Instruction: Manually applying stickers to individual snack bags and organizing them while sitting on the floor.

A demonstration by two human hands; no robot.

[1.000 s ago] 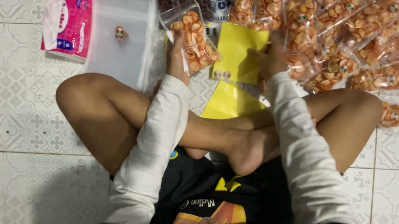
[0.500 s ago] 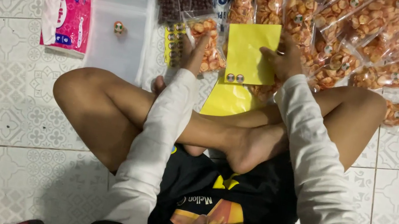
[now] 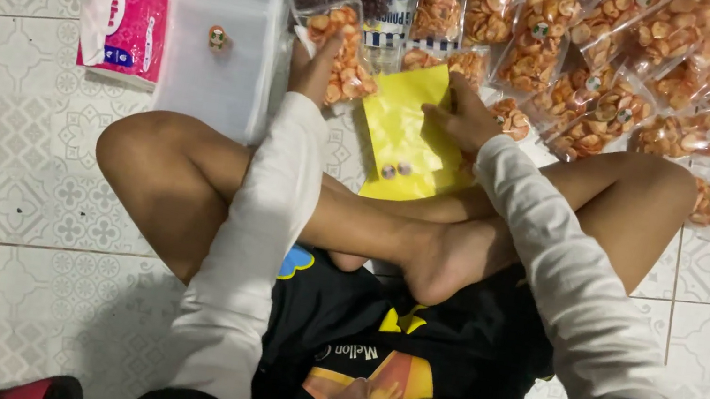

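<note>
White patterned tile floor (image 3: 45,179); person seated cross-legged. Left hand (image 3: 314,65) closed on a snack bag (image 3: 344,55) at 11 o'clock. Right hand (image 3: 461,117) rests flat, fingers together, on the yellow sheet (image 3: 404,131) at 12 o'clock. More snack bags (image 3: 622,71) lie at 1 o'clock, tissue pack (image 3: 127,10) at 10 o'clock.

We sit cross-legged, knees spread wide and one bare foot tucked against the opposite shin. Both our arms, in long pale sleeves, reach forward over the crossed legs. Our left hand (image 3: 314,65) extends straight ahead, fingers pointing away and slightly curled. Our right hand (image 3: 461,117) angles inward toward the left, palm down, fingers bent and pressing downward.
</note>
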